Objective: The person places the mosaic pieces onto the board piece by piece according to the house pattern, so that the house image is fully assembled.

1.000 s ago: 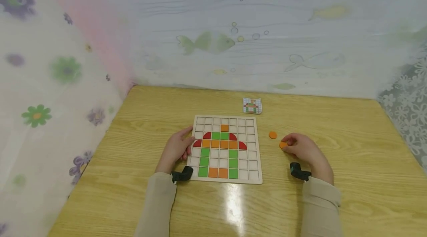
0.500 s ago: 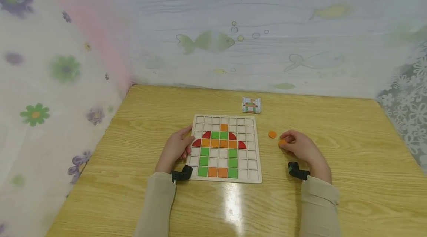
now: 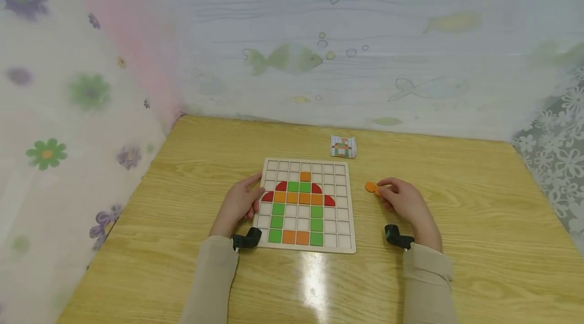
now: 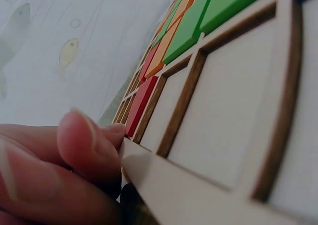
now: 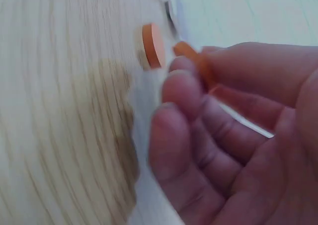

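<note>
My left hand holds the left edge of a wooden grid board, thumb at the rim, as the left wrist view also shows. Green squares, orange squares and red quarter-round tiles sit in the board's cells. To the right of the board, my right hand pinches an orange round piece between thumb and fingers, mostly covered by them in the head view. A second orange round piece lies on the table just beyond the fingertips.
Behind the board lies a small printed card with a coloured grid pattern. The wooden table meets a fish-patterned wall covering at the back and a flowered one at the left.
My right hand has moved a little left with the orange round piece, which now overlaps the second one in the head view. The left hand stays at the board's edge.
</note>
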Demonstrator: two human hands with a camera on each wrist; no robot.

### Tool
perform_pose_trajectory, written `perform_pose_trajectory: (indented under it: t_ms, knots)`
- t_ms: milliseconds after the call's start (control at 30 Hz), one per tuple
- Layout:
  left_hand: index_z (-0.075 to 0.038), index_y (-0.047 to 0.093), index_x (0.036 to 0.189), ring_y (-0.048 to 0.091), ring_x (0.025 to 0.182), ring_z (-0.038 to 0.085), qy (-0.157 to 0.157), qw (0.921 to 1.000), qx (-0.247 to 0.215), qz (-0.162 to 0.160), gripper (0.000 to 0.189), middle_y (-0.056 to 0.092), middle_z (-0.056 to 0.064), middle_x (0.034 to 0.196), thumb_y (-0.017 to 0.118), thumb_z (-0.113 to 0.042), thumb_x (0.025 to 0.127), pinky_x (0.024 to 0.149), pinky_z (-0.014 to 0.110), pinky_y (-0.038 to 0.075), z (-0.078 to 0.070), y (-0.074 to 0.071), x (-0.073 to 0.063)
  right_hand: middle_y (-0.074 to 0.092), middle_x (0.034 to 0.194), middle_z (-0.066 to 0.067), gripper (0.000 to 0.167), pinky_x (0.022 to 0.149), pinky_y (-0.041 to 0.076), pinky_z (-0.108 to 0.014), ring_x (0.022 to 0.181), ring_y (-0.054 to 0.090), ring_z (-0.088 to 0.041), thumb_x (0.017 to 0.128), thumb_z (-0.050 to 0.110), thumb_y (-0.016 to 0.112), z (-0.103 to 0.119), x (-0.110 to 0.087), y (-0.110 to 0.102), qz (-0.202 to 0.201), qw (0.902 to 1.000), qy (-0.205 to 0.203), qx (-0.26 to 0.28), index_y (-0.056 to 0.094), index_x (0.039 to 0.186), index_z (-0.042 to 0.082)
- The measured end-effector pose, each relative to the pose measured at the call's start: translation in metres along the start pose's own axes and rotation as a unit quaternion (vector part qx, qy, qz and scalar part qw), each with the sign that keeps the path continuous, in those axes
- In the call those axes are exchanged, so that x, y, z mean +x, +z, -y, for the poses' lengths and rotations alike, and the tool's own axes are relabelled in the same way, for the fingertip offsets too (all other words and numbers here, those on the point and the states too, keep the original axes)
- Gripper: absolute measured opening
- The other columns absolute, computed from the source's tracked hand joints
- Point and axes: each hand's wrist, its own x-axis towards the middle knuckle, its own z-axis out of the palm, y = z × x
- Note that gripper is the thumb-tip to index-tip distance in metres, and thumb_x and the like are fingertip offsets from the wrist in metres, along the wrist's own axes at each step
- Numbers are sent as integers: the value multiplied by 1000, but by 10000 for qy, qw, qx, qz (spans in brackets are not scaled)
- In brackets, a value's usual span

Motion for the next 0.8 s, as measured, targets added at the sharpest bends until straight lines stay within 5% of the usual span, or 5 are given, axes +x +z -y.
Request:
perform_pose_trajectory:
  t_ms: [267, 500, 800]
  knots:
    - [-35, 41, 132, 41, 34, 16, 26, 10000, -25, -18, 44, 53, 12, 54, 53, -29, 90, 34, 26, 38, 2, 0, 1, 59, 78, -10, 30, 58, 43, -30, 66, 53, -21, 93, 28, 47, 8, 4, 8, -374, 9990, -137, 223, 57, 114, 10]
    - [-34, 41, 132, 41, 34, 16, -27, 10000, 55, -34, 44, 53, 11, 53, 53, -28, 90, 34, 26, 38, 0, 0, 0, 58, 87, -11, 29, 63, 49, -31, 70, 58, -21, 91, 22, 51, 11, 8, 15, -230, 9972, -303, 650, 55, 116, 8]
    - [-35, 41, 132, 40, 33, 16, -81, 9999, 28, -65, 45, 53, 11, 53, 53, -30, 90, 33, 25, 37, -1, 2, 0, 60, 89, -10, 28, 66, 46, -32, 72, 58, -19, 90, 24, 53, 19, 6, 17, -57, 9988, -270, 409, 56, 113, 8]
